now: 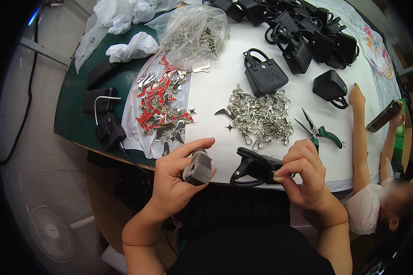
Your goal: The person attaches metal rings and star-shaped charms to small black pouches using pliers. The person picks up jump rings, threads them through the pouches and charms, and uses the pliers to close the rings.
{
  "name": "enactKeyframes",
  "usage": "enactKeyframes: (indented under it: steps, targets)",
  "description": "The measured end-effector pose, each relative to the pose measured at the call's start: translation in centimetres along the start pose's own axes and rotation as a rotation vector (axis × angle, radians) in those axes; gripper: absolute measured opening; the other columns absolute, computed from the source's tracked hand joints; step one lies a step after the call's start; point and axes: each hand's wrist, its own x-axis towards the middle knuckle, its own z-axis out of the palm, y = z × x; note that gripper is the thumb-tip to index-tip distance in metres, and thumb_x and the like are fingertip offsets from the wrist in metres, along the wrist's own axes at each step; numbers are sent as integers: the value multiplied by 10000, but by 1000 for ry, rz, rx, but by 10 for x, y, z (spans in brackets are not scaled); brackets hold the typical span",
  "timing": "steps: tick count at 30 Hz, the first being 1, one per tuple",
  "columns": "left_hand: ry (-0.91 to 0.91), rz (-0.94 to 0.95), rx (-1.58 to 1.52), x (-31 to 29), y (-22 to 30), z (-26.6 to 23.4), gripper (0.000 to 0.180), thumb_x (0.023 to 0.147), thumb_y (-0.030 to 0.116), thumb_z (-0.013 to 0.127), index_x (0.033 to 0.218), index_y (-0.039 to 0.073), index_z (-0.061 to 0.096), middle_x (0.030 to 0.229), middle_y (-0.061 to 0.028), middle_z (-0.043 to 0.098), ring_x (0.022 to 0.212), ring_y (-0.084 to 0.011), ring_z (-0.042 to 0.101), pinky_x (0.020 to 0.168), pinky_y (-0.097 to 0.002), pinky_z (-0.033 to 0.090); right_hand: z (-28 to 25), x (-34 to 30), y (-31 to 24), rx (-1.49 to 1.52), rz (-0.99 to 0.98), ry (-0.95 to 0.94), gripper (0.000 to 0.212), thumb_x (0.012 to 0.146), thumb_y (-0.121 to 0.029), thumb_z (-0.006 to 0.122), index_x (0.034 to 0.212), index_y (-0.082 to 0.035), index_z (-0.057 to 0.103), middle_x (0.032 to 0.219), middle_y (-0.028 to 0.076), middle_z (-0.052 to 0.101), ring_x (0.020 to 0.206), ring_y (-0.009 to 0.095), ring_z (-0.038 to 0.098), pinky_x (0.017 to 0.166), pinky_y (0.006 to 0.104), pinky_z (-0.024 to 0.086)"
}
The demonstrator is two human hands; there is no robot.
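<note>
My left hand is closed around a grey, blocky tool with a squared end; its exact kind does not show. At the table's near edge my right hand pinches the side of a small black handbag lying tipped, its handles toward the left. Whatever tiny part sits between thumb and finger is too small to make out. Just beyond lies a pile of silver clasps and chains. Green-handled needle-nose pliers rest with jaws apart, right of that pile.
Red, black and silver charms cover plastic sheeting at left, below a clear bag of metal hardware. Black mini handbags heap at the far right. Another person's arm reaches onto the table's right side, near a phone. A fan stands lower left.
</note>
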Motion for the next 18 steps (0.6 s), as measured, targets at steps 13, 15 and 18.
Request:
enactKeyframes:
  steps: [13, 15, 18]
  targets:
    - [-101, 608, 1152, -4, 44, -19, 308, 476, 74, 778, 742, -9, 646, 1064, -115, 590, 979, -327, 556, 783, -431, 440, -4, 1, -11, -141, -141, 6, 274, 688, -88, 828, 846, -52, 608, 820, 57, 587, 745, 247, 535, 641, 379, 423]
    - [-106, 622, 1199, -5, 48, -18, 319, 463, 68, 767, 744, -13, 639, 1078, -122, 589, 991, -332, 553, 785, -436, 438, -2, -1, -12, -173, -178, 15, 271, 690, -108, 828, 846, -54, 614, 809, 49, 584, 737, 241, 539, 639, 379, 425]
    - [-135, 613, 1223, -9, 53, -17, 338, 448, 63, 761, 749, -20, 632, 1093, -129, 587, 1003, -338, 548, 783, -439, 438, 1, 1, -15, -201, -208, 31, 267, 687, -118, 827, 844, -55, 620, 801, 41, 585, 726, 231, 541, 638, 377, 426]
